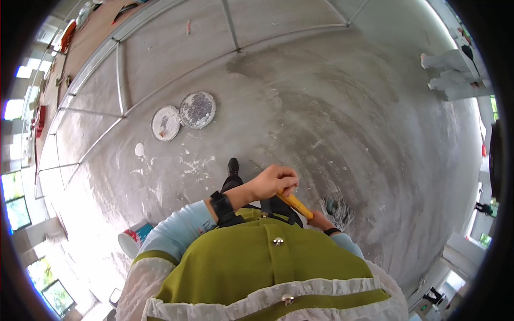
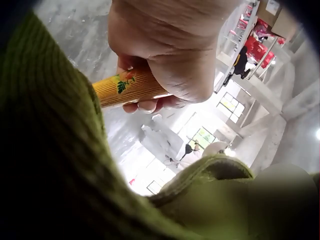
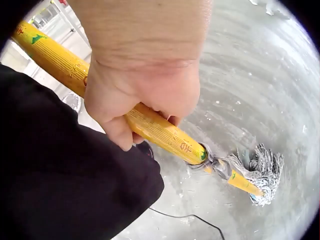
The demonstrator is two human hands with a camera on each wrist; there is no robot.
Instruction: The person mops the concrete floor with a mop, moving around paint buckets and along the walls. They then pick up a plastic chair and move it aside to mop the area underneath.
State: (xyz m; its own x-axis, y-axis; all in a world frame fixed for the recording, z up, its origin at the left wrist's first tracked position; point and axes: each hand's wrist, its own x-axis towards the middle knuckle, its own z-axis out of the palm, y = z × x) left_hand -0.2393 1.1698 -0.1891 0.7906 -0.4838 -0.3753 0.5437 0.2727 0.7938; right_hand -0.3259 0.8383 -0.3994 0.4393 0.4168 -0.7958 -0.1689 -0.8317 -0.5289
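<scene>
yellow mop handle (image 3: 162, 131): red characters (image 3: 185, 146), unreadable | pale-blue sleeve (image 1: 182, 227): dark print (image 1: 205, 227), illegible

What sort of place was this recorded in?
Probably an indoor workroom or a room under renovation; which, I can't tell. The bare grey floor has white splotches, two stained discs lie on it, and windows show at left.

The yellow-handled mop (image 3: 167, 135) slants downward, grey strands (image 3: 269, 167) on the floor (image 3: 230, 65).

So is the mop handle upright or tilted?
Tilted. The head view shows the mop handle slanting from the left hand past the right hand toward the mop head.
</scene>
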